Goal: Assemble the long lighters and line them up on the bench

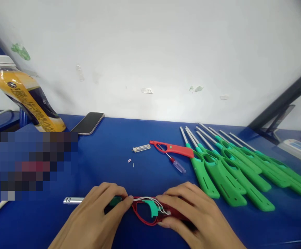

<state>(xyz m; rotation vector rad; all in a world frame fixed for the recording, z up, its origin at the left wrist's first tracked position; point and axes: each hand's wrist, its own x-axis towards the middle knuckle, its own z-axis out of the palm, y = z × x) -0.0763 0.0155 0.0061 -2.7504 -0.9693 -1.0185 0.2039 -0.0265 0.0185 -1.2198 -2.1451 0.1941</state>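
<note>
Near the table's front edge lies an opened long-nosed lighter with a red shell half (143,221), a green trigger (153,209) and thin white wires (150,198). My left hand (102,211) pinches it near the nose, and its metal tube (73,200) sticks out to the left. My right hand (189,211) grips the handle end, hiding most of it. Beyond the hands lie the other red shell half (180,150), a clear fuel tank (142,148), a small white part (129,160), a tiny screw (133,165) and a screwdriver (177,165), whose shaft passes under that shell half.
Several green lighters (225,176) lie side by side on the right of the blue table (114,152). At the back left are a phone (89,123) and a yellow drink bottle (31,98). A pixelated patch covers the left side. Behind stands a white wall.
</note>
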